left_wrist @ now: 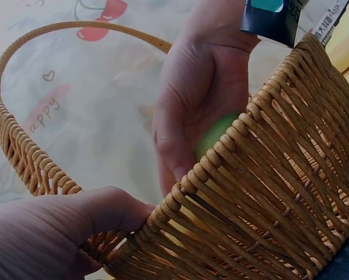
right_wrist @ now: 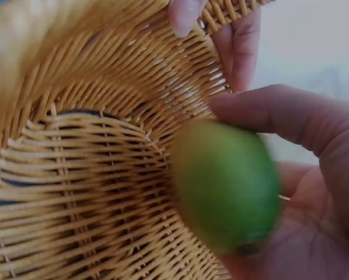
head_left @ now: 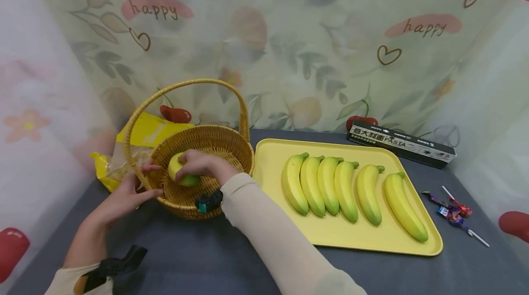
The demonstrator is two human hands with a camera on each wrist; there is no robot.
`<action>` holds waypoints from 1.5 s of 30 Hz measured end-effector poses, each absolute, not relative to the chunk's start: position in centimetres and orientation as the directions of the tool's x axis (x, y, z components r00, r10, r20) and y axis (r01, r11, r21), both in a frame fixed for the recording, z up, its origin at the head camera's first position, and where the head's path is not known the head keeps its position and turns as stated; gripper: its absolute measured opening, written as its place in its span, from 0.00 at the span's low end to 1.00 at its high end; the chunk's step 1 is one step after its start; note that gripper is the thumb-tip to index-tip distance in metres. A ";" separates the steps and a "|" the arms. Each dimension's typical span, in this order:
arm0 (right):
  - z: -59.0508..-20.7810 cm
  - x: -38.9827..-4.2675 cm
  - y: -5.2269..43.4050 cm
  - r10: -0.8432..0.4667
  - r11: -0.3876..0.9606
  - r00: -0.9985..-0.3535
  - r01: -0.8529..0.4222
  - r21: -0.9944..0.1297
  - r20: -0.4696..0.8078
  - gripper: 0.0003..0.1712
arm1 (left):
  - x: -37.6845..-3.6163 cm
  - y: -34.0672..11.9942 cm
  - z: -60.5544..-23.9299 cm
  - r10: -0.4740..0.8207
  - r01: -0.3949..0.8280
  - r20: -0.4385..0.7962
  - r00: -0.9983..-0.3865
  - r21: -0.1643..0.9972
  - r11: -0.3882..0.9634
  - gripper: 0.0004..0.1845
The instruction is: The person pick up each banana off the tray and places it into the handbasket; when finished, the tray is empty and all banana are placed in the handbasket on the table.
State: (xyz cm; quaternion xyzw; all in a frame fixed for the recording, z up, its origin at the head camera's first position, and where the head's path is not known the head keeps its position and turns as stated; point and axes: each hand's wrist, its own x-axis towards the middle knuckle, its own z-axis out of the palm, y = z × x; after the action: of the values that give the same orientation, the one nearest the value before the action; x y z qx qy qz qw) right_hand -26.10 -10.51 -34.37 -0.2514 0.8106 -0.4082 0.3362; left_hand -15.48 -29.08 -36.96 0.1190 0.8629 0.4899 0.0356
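Observation:
My right hand (head_left: 200, 165) reaches into a wicker basket (head_left: 225, 138) and grips a smooth oval fruit (right_wrist: 224, 184), green shading to yellow, which looks like a mango. In the right wrist view its thumb lies along the top of the fruit, held over the woven bottom. My left hand (head_left: 124, 197) holds the basket's left rim near the foot of the handle. Seen from the left wrist, its thumb (left_wrist: 113, 210) presses on the rim while most of its fingers are hidden behind the wicker. The tall arched handle (head_left: 186, 83) stands upright.
A yellow tray (head_left: 268, 157) right of the basket carries several bananas (head_left: 328, 185) in a row. Behind it lies a black pasta box (head_left: 401, 143). Wrapped lollipops (head_left: 452, 214) lie at the right. A yellow bag (head_left: 150, 130) leans behind the basket, by the patterned curtain (head_left: 264, 56).

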 end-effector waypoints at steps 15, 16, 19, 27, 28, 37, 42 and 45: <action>-35.4 -25.6 -10.7 -0.753 0.475 -0.462 0.111 -0.873 -0.469 0.24 | -15.5 -28.9 -36.8 0.238 0.172 0.052 -0.970 0.837 0.519 0.29; -35.4 -25.6 -10.8 -0.748 0.477 -0.467 0.114 -0.871 -0.471 0.25 | -15.5 -28.9 -36.8 0.236 0.170 0.050 -0.970 0.838 0.519 0.29; -35.5 -25.5 -10.7 -0.730 0.484 -0.482 0.134 -0.865 -0.484 0.29 | -15.5 -28.9 -36.8 0.234 0.163 0.045 -0.971 0.841 0.516 0.29; -35.0 -25.6 -10.0 -0.760 0.481 -0.449 0.098 -0.871 -0.470 0.07 | -15.5 -28.9 -36.8 0.244 0.174 0.055 -0.968 0.849 0.499 0.28; -34.9 -25.6 -9.8 -0.761 0.475 -0.452 0.100 -0.874 -0.466 0.07 | -15.5 -28.9 -36.8 0.244 0.174 0.055 -0.968 0.848 0.501 0.28; -34.1 -25.6 -6.7 -0.753 0.406 -0.537 0.077 -0.911 -0.381 0.20 | -15.6 -29.1 -37.0 0.234 0.161 0.042 -0.971 0.840 0.519 0.32; -33.5 -25.2 -4.4 -0.731 0.362 -0.599 0.066 -0.930 -0.328 0.26 | -15.7 -29.2 -37.0 0.236 0.168 0.050 -0.971 0.842 0.513 0.32; -32.9 -24.7 -2.8 -0.734 0.337 -0.614 0.042 -0.940 -0.291 0.27 | -15.6 -29.2 -37.0 0.237 0.172 0.056 -0.970 0.844 0.507 0.31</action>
State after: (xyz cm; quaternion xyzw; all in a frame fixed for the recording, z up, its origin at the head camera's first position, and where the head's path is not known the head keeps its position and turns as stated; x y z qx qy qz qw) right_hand -24.75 -2.84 -32.89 -0.2371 0.7293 -0.5246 0.3699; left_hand -15.62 -29.16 -37.01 0.1179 0.8674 0.4823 0.0333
